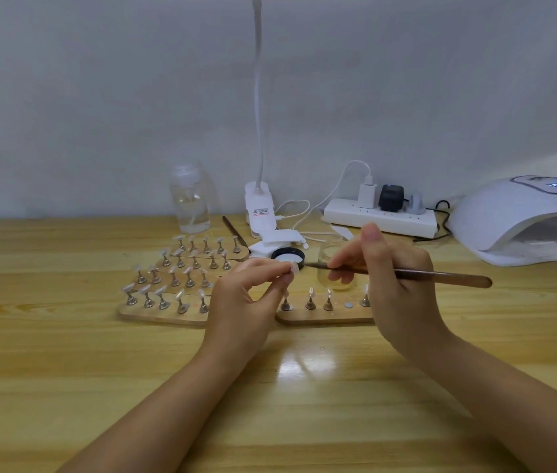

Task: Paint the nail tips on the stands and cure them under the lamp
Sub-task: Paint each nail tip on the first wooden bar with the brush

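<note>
Two hands meet over the middle of the table, so work from the big things inward. The lamp sits at the right edge of the frame, mouth open toward you, well apart from the work; keep a path to it free. Four boards of stands crowd left of centre, and a fifth board lies lower centre with one bare magnet, which I judge to be the home of the piece you hold. Your right hand pinches the brush in a pencil grip, bristles pointing left. Your left hand pinches a small stand with its tip between thumb and fingertips, just left of the bristles and in front of the black lid. The jar stands behind your right fingers. Steady both wrists on the wood, tilt the tip toward you, and stroke lightly from base to free edge; whether the bristles touch yet, I cannot tell.
</note>
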Action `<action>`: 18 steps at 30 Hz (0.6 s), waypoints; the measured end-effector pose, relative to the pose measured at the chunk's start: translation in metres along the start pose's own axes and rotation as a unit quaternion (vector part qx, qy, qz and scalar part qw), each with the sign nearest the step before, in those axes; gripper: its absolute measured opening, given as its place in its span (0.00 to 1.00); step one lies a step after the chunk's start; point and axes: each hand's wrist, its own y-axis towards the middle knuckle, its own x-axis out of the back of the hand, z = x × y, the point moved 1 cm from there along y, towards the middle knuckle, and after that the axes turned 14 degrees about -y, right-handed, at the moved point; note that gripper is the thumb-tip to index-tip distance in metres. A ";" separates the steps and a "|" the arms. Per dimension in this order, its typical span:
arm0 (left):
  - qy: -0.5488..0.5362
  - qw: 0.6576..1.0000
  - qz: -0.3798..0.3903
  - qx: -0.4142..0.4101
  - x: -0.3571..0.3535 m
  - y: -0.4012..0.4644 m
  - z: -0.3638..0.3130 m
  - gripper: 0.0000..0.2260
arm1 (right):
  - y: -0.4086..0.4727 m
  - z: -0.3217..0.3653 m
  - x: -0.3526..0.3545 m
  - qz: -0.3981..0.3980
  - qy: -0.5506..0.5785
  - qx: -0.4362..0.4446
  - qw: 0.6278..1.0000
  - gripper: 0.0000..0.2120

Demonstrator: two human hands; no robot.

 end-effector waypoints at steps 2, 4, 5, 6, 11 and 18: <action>-0.004 1.000 -0.002 0.005 0.000 0.000 0.001 0.10 | 0.000 0.000 -0.001 0.004 -0.018 0.006 1.000 0.19; -0.009 1.000 -0.003 0.009 0.000 0.000 0.000 0.10 | -0.001 0.001 -0.002 0.014 -0.006 -0.013 1.000 0.20; -0.008 1.000 -0.002 0.008 0.000 0.000 0.000 0.11 | -0.001 0.001 -0.002 0.014 0.004 -0.026 1.000 0.20; -0.006 1.000 -0.001 0.007 0.000 0.000 0.000 0.11 | -0.001 0.001 -0.002 0.011 0.012 -0.035 0.999 0.21; -0.012 1.000 -0.003 0.008 -0.001 0.000 -0.001 0.10 | 0.000 0.001 -0.001 0.003 -0.012 -0.031 0.999 0.19; -0.017 1.000 -0.006 0.022 -0.001 0.000 -0.002 0.11 | 0.002 0.003 0.000 -0.012 0.005 -0.049 0.999 0.21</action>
